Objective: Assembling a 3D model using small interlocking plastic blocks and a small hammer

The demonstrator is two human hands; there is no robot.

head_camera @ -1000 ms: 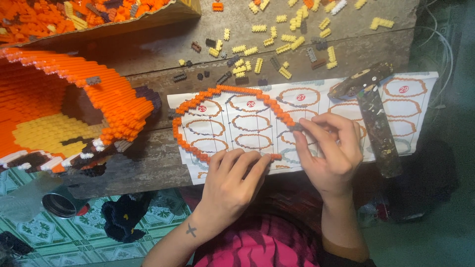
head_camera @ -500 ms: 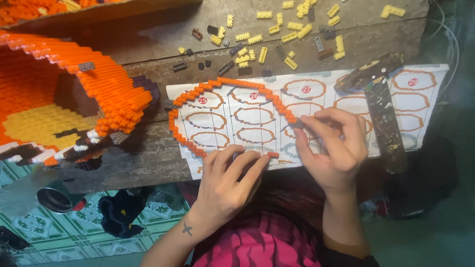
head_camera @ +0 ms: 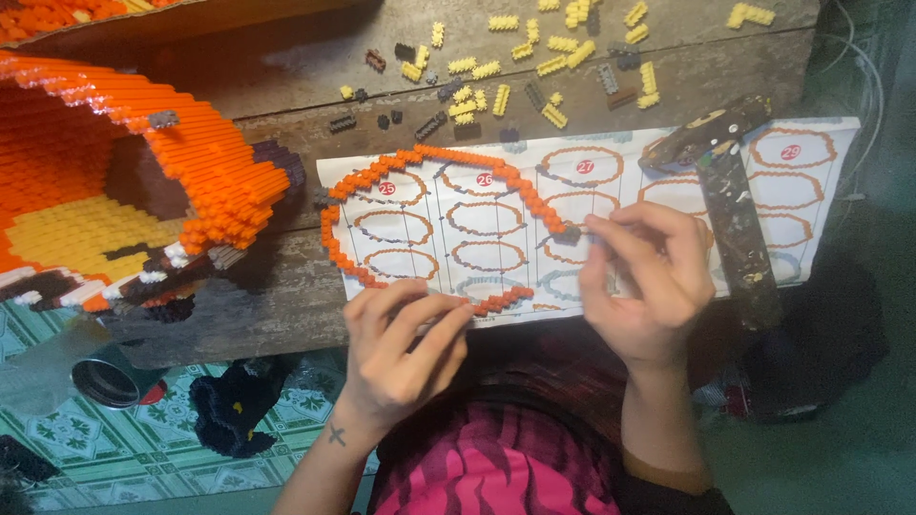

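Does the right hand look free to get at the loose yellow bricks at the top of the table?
Probably yes: the right hand pinches the orange brick chain, and only flat instruction sheet lies between it and the yellow bricks.

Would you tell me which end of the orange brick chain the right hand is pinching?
The upper end, tipped with a dark piece, by the right hand; the lower end lies by the left hand.

Orange brick model (head_camera: 143, 172) cut off left; chain end (head_camera: 569, 232) under right hand's (head_camera: 641, 282) fingertips.
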